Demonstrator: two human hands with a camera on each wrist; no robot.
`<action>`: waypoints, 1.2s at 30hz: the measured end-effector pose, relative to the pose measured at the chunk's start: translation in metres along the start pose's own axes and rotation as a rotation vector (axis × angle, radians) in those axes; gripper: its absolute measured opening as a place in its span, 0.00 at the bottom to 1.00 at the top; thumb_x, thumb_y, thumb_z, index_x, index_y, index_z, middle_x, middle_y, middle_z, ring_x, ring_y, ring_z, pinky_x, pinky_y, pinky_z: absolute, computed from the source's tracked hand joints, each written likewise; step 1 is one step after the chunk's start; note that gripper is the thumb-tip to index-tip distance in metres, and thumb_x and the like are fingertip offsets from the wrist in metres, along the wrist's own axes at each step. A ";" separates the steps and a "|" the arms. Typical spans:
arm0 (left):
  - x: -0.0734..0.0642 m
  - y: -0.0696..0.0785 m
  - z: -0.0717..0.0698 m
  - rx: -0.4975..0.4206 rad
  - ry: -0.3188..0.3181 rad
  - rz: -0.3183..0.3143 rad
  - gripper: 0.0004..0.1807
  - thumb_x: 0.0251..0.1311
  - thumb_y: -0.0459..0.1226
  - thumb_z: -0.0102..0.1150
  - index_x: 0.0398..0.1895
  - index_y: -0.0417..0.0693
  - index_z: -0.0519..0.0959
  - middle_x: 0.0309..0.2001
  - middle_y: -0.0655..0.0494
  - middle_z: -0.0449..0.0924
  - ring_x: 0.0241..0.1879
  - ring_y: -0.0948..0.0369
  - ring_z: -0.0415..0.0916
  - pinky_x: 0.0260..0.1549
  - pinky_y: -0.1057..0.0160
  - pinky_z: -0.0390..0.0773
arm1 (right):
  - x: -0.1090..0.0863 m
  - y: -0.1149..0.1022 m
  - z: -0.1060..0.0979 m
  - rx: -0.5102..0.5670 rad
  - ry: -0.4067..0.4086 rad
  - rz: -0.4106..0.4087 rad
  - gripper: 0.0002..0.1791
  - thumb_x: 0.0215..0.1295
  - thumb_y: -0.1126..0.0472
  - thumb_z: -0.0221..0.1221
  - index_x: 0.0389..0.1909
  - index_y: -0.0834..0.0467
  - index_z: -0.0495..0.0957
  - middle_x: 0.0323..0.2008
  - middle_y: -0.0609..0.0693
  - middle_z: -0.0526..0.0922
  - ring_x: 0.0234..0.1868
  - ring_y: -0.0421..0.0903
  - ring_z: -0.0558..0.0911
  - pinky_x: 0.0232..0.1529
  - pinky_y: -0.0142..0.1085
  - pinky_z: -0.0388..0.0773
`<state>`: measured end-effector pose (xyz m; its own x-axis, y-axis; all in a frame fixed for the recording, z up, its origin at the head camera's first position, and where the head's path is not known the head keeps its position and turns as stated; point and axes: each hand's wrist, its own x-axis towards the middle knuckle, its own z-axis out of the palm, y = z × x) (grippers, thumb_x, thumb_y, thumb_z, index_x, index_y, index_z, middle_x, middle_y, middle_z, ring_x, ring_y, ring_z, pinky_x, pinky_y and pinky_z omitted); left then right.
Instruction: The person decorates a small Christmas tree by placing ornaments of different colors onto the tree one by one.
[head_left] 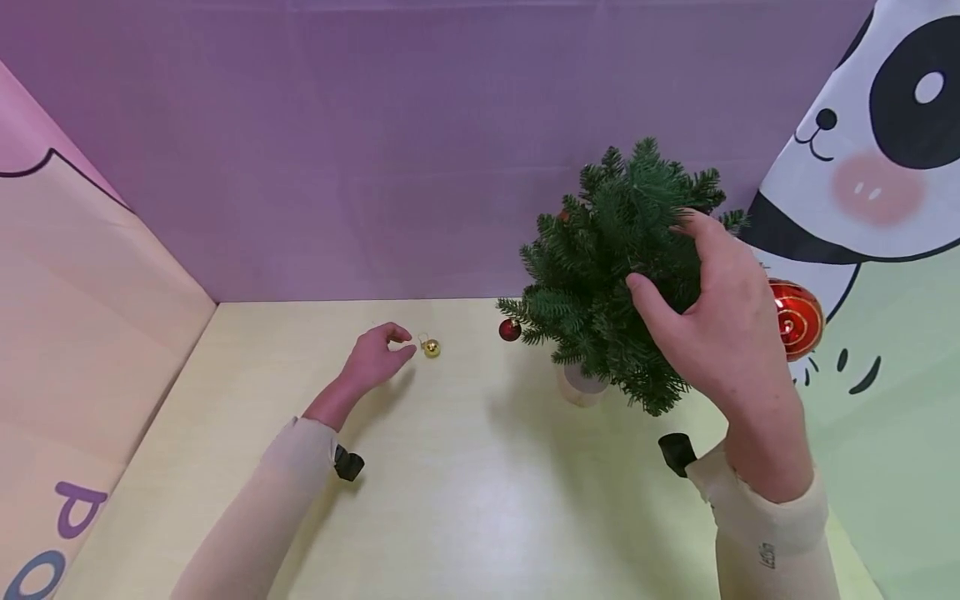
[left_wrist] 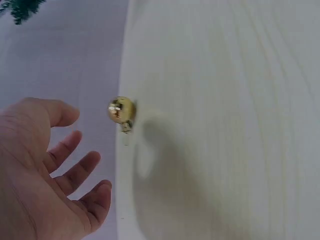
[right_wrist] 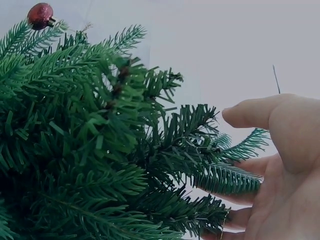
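A small artificial Christmas tree (head_left: 600, 275) stands at the right of the table in a pale round base (head_left: 582, 387). My right hand (head_left: 723, 317) is at its right side, thumb and fingers spread apart around the branches. In the right wrist view some fingertips (right_wrist: 242, 217) pass behind the green branches (right_wrist: 200, 170). A large red bauble (head_left: 798, 321) with gold swirls shows past this hand, partly hidden by it. On the left, my left hand (head_left: 377, 358) hovers with loosely bent fingers beside a small gold bauble (head_left: 432, 348), apart from it. The bauble lies on the table.
A small dark red bauble (head_left: 510, 330) hangs at the tree's lower left. The pale wooden table (head_left: 420, 500) meets a purple cloth wall (head_left: 337, 167) at the back. A panda-print panel (head_left: 885, 350) stands at the right, and a pinkish panel (head_left: 82, 317) at the left.
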<state>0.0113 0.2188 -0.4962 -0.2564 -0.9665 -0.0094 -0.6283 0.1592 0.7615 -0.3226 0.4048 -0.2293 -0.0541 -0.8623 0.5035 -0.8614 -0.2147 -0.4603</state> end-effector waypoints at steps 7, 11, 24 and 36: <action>0.003 -0.004 0.010 0.109 0.016 -0.144 0.24 0.62 0.56 0.57 0.40 0.44 0.82 0.41 0.51 0.81 0.31 0.56 0.74 0.30 0.59 0.73 | -0.001 0.002 -0.001 -0.004 -0.011 -0.022 0.36 0.64 0.52 0.61 0.70 0.62 0.63 0.67 0.57 0.66 0.68 0.58 0.62 0.67 0.55 0.55; 0.005 -0.003 0.018 0.234 0.049 -0.228 0.34 0.56 0.69 0.50 0.19 0.48 0.77 0.20 0.58 0.70 0.23 0.59 0.66 0.19 0.63 0.64 | -0.001 0.003 -0.002 0.001 -0.020 -0.024 0.37 0.64 0.52 0.61 0.70 0.61 0.62 0.68 0.57 0.65 0.69 0.58 0.61 0.67 0.54 0.54; -0.003 0.015 0.040 0.489 0.075 -0.256 0.39 0.54 0.72 0.48 0.17 0.43 0.75 0.37 0.43 0.72 0.43 0.44 0.65 0.38 0.46 0.71 | 0.001 0.008 -0.002 0.009 -0.051 -0.082 0.36 0.64 0.53 0.61 0.70 0.63 0.62 0.68 0.58 0.66 0.67 0.59 0.62 0.67 0.54 0.55; -0.011 0.017 0.045 0.447 0.106 -0.281 0.34 0.57 0.66 0.52 0.19 0.43 0.75 0.38 0.43 0.69 0.41 0.44 0.64 0.37 0.47 0.70 | 0.004 0.011 -0.005 0.017 -0.049 -0.128 0.35 0.64 0.53 0.62 0.68 0.63 0.63 0.66 0.58 0.67 0.67 0.59 0.63 0.70 0.51 0.49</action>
<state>-0.0290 0.2414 -0.5122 0.0280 -0.9955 -0.0902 -0.9193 -0.0611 0.3887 -0.3353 0.4012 -0.2289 0.0806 -0.8485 0.5230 -0.8508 -0.3319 -0.4075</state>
